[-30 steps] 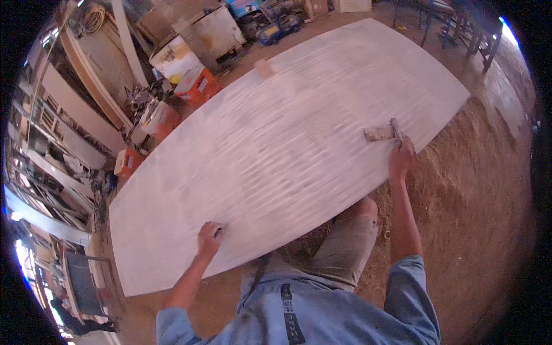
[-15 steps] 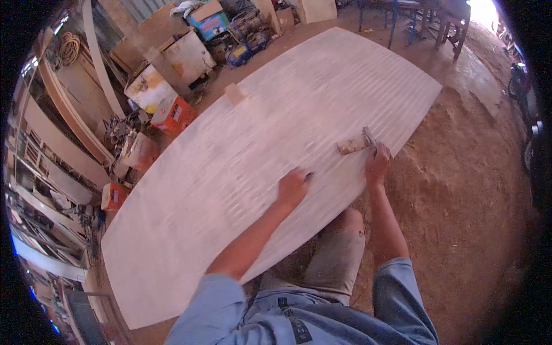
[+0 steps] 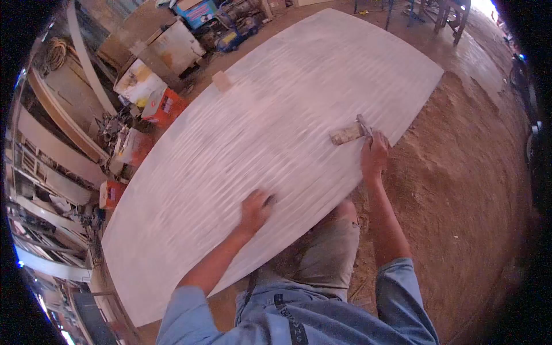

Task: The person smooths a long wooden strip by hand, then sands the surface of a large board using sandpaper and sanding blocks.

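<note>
A large pale sheet (image 3: 190, 230) with fine parallel ridges or streaks lies in front of me. My left hand (image 3: 256, 211), blurred by motion, is closed over the sheet's lower middle. A small dark thing (image 3: 269, 200) pokes out at its fingers; most of it is hidden. Near the sheet's right edge my right hand (image 3: 375, 154) is closed around a tool with a worn pale block-like part (image 3: 347, 134) and a grey metal piece (image 3: 362, 123). The tool's exact kind is unclear, and its grip is hidden by my fingers.
A small tan block (image 3: 221, 81) rests at the sheet's far edge. Orange boxes (image 3: 164, 107), a blue box (image 3: 195, 12) and leaning boards (image 3: 60, 138) line the left and back. Brown dirt floor (image 3: 448, 190) stretches along the right. Wooden furniture legs (image 3: 454, 26) stand at the back right.
My left hand has swept down and left across the sheet with the dark thing. The right hand and its tool have shifted slightly left. The view has tilted a little downward.
</note>
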The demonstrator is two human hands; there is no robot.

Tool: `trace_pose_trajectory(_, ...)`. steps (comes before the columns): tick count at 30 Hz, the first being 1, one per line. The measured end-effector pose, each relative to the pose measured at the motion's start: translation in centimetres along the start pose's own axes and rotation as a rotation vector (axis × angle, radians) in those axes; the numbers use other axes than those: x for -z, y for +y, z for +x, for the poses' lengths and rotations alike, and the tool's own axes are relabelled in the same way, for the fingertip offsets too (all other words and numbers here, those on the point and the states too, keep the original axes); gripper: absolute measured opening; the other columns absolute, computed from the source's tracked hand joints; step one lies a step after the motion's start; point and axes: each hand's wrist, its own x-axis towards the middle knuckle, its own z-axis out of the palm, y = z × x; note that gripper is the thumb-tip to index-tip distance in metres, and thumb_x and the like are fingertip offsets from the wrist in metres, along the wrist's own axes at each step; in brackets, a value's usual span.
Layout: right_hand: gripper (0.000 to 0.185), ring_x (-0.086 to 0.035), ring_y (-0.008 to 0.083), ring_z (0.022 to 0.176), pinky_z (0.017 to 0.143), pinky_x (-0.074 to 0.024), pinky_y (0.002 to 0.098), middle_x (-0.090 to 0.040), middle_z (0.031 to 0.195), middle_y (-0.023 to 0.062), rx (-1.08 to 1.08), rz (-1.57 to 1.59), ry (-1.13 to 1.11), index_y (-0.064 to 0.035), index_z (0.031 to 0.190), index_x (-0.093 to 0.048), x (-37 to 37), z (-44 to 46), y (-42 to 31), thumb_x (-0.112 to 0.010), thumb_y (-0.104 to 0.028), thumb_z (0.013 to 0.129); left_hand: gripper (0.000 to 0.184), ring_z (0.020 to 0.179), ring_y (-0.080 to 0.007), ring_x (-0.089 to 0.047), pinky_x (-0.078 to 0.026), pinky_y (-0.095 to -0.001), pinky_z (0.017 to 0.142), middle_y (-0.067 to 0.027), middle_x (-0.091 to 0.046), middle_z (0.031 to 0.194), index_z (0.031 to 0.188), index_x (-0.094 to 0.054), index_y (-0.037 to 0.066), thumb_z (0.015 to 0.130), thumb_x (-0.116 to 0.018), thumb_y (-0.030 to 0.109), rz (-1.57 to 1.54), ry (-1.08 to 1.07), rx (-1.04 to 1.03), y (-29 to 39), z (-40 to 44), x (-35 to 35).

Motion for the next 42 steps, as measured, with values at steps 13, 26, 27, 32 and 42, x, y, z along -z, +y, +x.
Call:
trace_pose_trajectory(13,0.031,-0.058,0.0371,0.095,0.086,-0.0448,0.0452,-0.063,0.1,0.0197,0.145,0.065,0.073,-0.0004,0.111,-0.06,-4.8,-0.5,5.7,-0.054,-0.02,0.086,0.017,0.083,-0.0313,-0.059,-0.048,-0.0427,0.075,-0.0105,-0.061,0.083,0.089,-0.066,0.009,0.079,-0.059,0.021,0.204,0.137,-0.075,-2.4,-3.1,-0.3)
trace_pose_trajectory(26,0.037,-0.055,0.0377,0.105,0.091,-0.0431,0.0434,-0.058,0.115,0.023,0.398,0.263,-0.033,0.0012,0.119,-0.055,-0.8,-7.3,-8.9,-0.05,-0.024,0.093,0.022,0.112,-0.0306,-0.051,-0.038,-0.047,0.097,-0.0097,-0.063,0.106,0.1,-0.068,0.015,0.082,-0.057,0.019,0.236,0.056,0.273,-9.6,-18.3,3.3)
trace_pose_trajectory(27,0.038,-0.053,0.0378,0.108,0.092,-0.0417,0.043,-0.057,0.117,0.0234,0.38,0.227,-0.088,0.0015,0.121,-0.053,-0.5,-9.9,-11.7,-0.05,-0.024,0.093,0.02,0.108,-0.0328,-0.053,-0.039,-0.0481,0.095,-0.0132,-0.062,0.099,0.096,-0.067,0.011,0.08,-0.055,0.012,0.204,0.247,0.213,-8.2,-15.2,1.3)
trace_pose_trajectory(32,0.041,-0.05,0.0388,0.111,0.095,-0.0379,0.0425,-0.056,0.118,0.0239,0.466,0.239,-0.218,0.0022,0.126,-0.049,-0.6,-14.5,-16.5,-0.049,-0.022,0.093,0.017,0.108,-0.0292,-0.054,-0.04,-0.0418,0.094,-0.0143,-0.062,0.1,0.09,-0.063,0.003,0.076,-0.053,0.003,0.085,0.037,0.254,-6.6,-16.1,5.0)
trace_pose_trajectory(42,0.04,-0.052,0.0367,0.11,0.094,-0.0391,0.0428,-0.057,0.12,0.0206,0.533,-0.055,-0.281,-0.0009,0.129,-0.047,-4.5,-15.0,-12.6,-0.049,-0.014,0.091,0.016,0.094,-0.0273,-0.058,-0.042,-0.0427,0.089,-0.0066,-0.065,0.093,0.088,-0.069,0.012,0.073,-0.066,0.017,0.315,0.297,0.503,-25.8,-48.7,18.3)
